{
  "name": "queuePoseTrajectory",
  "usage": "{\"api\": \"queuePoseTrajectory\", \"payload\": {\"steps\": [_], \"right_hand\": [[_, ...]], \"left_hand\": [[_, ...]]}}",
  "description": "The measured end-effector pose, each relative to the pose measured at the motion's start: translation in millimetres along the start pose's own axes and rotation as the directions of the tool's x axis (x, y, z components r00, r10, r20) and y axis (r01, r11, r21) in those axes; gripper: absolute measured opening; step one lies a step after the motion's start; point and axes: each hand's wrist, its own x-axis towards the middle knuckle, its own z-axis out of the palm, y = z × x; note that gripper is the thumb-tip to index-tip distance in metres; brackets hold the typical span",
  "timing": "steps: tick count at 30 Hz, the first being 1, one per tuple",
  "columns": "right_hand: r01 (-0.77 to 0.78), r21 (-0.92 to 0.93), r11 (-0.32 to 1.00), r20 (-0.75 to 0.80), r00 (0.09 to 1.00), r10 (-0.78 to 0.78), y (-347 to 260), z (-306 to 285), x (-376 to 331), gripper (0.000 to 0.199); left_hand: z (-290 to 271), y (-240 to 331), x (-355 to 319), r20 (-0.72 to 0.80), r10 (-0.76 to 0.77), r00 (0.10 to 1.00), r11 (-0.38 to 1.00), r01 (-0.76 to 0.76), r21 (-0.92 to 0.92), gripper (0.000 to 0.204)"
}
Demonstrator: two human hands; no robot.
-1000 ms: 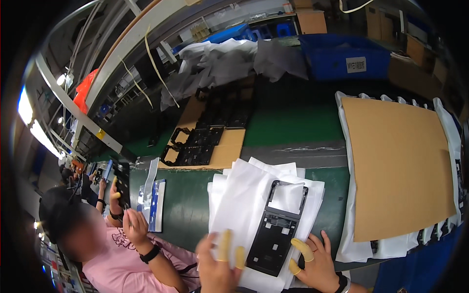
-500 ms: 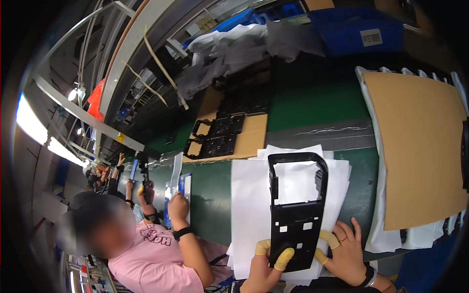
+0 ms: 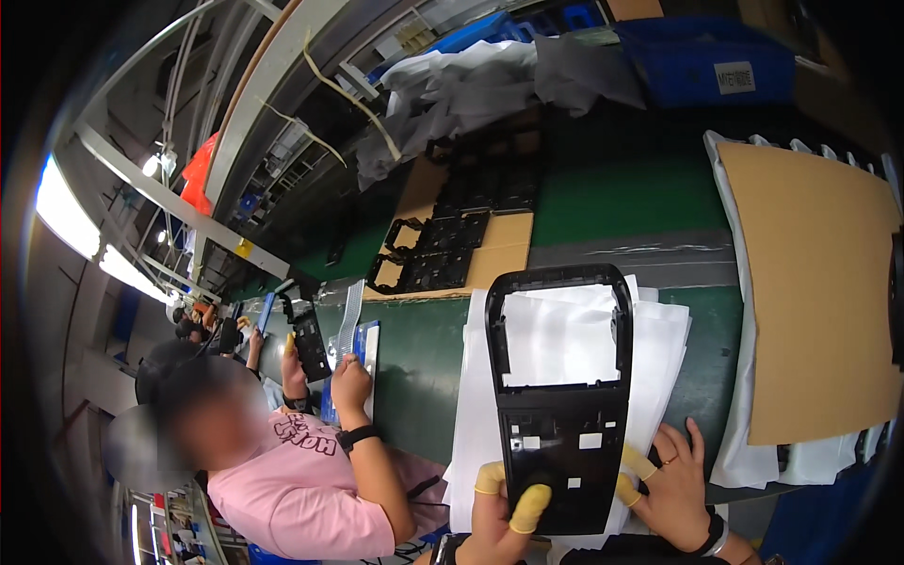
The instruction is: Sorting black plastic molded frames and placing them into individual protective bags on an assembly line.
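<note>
A black plastic housing (image 3: 560, 443), with a large rectangular opening in its upper half and small square holes lower down, is held upright over white paper sheets (image 3: 476, 414). My left hand (image 3: 499, 518) is closed on its lower left, with the thumb pressed across its face. Yellow finger cots cover that thumb and a finger. My right hand (image 3: 673, 485) is beside the lower right edge, fingers apart, with cots on the thumb and index finger. Whether those two tips touch the edge I cannot tell.
Black frames (image 3: 438, 250) lie on cardboard at the back. A tan cardboard sheet (image 3: 819, 292) covers a wrapped stack at right. Behind are grey-white wrapping (image 3: 490, 89) and a blue bin (image 3: 697, 61). A co-worker in pink (image 3: 301, 490) holds a similar part (image 3: 309, 344) at left.
The housing has turned to show its face more squarely, and its top has swung left. The co-worker's black part is now more fully seen. The whole view has shifted slightly.
</note>
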Motion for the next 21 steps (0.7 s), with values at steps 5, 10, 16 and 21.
{"api": "queuePoseTrajectory", "payload": {"steps": [5,10,16,21], "right_hand": [[-0.043,0.005,0.999,-0.026,0.999,0.043,-0.4,4.8,-1.1,0.038],[-0.028,-0.016,0.999,-0.028,0.999,0.028,-2.5,1.8,-1.9,0.037],[-0.001,-0.003,1.000,-0.049,0.999,0.001,-0.7,4.0,-2.1,0.034],[-0.003,-0.002,1.000,-0.035,0.999,0.003,0.3,4.4,-1.9,0.035]], "left_hand": [[-11.5,50.1,26.4,0.195,-0.333,0.922,0.816,0.386,-0.431,0.050],[-29.7,51.4,46.8,0.484,-0.109,0.868,0.598,0.446,-0.666,0.048],[-15.5,67.4,52.2,0.320,-0.253,0.913,0.753,0.393,-0.527,0.042],[-19.8,59.9,52.8,0.371,-0.209,0.905,0.699,0.404,-0.590,0.043]]}}
